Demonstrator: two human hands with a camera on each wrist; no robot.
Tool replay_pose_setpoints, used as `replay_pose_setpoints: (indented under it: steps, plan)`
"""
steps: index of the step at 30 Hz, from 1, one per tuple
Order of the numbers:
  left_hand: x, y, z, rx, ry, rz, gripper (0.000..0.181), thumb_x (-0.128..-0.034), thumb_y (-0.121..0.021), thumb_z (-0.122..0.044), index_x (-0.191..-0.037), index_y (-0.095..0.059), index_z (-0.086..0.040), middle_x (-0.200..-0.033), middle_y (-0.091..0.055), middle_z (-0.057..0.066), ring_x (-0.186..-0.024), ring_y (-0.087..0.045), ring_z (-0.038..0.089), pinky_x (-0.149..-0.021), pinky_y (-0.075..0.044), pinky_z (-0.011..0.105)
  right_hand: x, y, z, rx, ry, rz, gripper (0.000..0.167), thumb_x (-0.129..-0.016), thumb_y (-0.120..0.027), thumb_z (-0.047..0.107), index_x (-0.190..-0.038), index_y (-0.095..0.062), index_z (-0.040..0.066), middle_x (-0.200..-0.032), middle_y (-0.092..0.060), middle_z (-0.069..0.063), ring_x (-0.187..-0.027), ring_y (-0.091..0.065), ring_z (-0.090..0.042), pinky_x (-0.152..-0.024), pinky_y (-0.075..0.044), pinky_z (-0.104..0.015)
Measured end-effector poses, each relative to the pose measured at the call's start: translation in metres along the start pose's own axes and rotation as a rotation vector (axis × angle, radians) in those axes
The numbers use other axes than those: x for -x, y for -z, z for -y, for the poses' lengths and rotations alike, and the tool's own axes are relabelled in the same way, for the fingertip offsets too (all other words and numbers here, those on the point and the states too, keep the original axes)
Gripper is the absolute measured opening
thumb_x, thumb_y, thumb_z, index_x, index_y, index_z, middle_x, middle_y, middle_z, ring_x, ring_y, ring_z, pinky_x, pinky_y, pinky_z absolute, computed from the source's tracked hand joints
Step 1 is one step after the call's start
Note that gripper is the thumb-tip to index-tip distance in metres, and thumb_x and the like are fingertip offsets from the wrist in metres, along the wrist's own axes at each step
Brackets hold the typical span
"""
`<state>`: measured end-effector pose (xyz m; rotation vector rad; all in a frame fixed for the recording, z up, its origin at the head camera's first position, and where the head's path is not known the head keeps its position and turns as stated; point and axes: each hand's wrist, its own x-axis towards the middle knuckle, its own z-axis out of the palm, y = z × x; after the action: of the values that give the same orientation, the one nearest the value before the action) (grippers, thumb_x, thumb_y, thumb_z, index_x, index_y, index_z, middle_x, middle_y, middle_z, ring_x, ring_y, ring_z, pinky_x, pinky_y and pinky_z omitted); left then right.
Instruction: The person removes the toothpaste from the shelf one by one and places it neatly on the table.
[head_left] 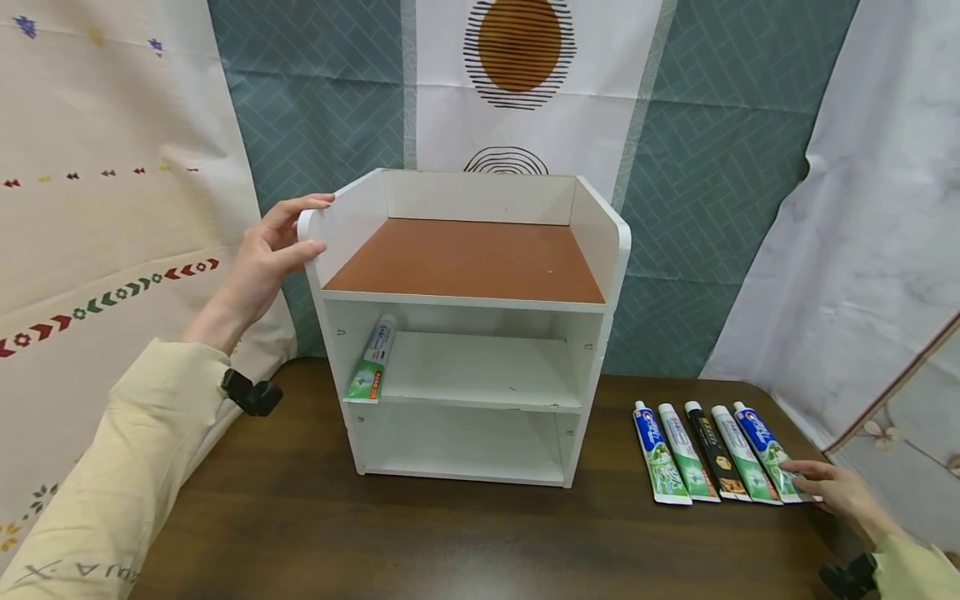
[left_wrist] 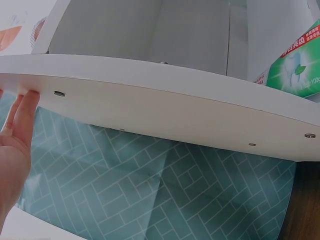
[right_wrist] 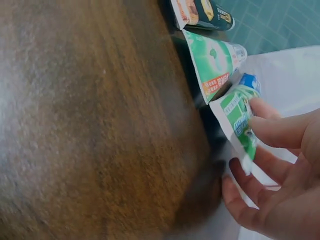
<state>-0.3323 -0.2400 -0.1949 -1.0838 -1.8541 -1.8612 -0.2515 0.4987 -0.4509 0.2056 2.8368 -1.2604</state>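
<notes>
My left hand [head_left: 258, 258] holds the upper front corner of the left side panel of a white shelf unit [head_left: 465, 302], fingers over the top edge. In the left wrist view its fingertips touch the panel's outer face. A green and white toothpaste tube [head_left: 371, 362] lies on the middle shelf, against the left wall. At the table's right side, my right hand [head_left: 843, 496] pinches the blue-capped toothpaste tube [right_wrist: 236, 114] at the right end of a row. Left of it lie a green and white tube [head_left: 746, 454], a black tube [head_left: 716, 450] and others.
The shelf unit has a brown top board [head_left: 472, 258] and stands on a dark wooden table [head_left: 450, 533]. Behind it hangs a teal patterned cloth [head_left: 322, 100]. Pale cloths hang at the left [head_left: 112, 167] and right [head_left: 840, 250].
</notes>
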Motion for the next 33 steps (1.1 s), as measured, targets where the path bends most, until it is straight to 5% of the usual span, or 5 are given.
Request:
replay_pose_setpoints:
  steps: [3, 11, 20, 23, 33]
  plan:
    - [0.001, 0.000, 0.000, 0.007, -0.002, 0.001, 0.043, -0.0854, -0.053, 0.007, -0.125, -0.053, -0.010, -0.137, -0.034, 0.010, -0.108, -0.040, 0.027, -0.075, -0.045, 0.026, -0.002, 0.000, 0.002, 0.033, 0.019, -0.020, 0.031, -0.088, -0.055, 0.015, -0.105, -0.058, -0.011, -0.097, -0.058, -0.019, -0.062, -0.043, -0.012, -0.051, -0.038, -0.031]
    - [0.001, 0.000, 0.000, 0.000, 0.004, -0.001, 0.043, -0.0855, -0.053, 0.006, -0.125, -0.053, -0.011, -0.137, -0.035, 0.010, -0.109, -0.040, 0.027, -0.075, -0.045, 0.027, -0.001, -0.006, 0.016, 0.063, 0.104, -0.167, 0.032, -0.090, -0.051, 0.012, -0.107, -0.054, -0.016, -0.093, -0.059, -0.029, -0.058, -0.045, -0.006, -0.050, -0.038, -0.029]
    - [0.001, 0.000, 0.000, -0.007, 0.002, -0.003, 0.042, -0.0857, -0.054, 0.005, -0.125, -0.053, -0.011, -0.137, -0.035, 0.009, -0.110, -0.040, 0.027, -0.075, -0.044, 0.028, 0.001, -0.020, 0.069, 0.233, 0.246, -0.264, 0.021, -0.086, -0.054, 0.001, -0.101, -0.057, -0.013, -0.094, -0.058, -0.031, -0.083, -0.055, -0.042, -0.064, -0.041, -0.049]
    - [0.002, 0.000, 0.000, -0.001, 0.003, -0.004, 0.042, -0.0856, -0.054, 0.005, -0.125, -0.053, -0.011, -0.137, -0.035, 0.009, -0.110, -0.040, 0.027, -0.075, -0.044, 0.028, 0.006, -0.029, 0.092, 0.251, 0.328, -0.258, 0.020, -0.087, -0.056, 0.002, -0.102, -0.058, -0.012, -0.100, -0.055, -0.033, -0.086, -0.054, -0.046, -0.064, -0.042, -0.048]
    - [0.001, -0.001, 0.000, -0.008, 0.001, -0.006, 0.042, -0.0858, -0.054, 0.004, -0.125, -0.053, -0.011, -0.137, -0.035, 0.009, -0.111, -0.039, 0.027, -0.076, -0.044, 0.027, 0.014, -0.076, 0.153, 0.217, 0.543, -0.128, 0.018, -0.086, -0.061, 0.007, -0.104, -0.062, 0.002, -0.099, -0.060, -0.015, -0.085, -0.057, -0.026, -0.064, -0.045, -0.037]
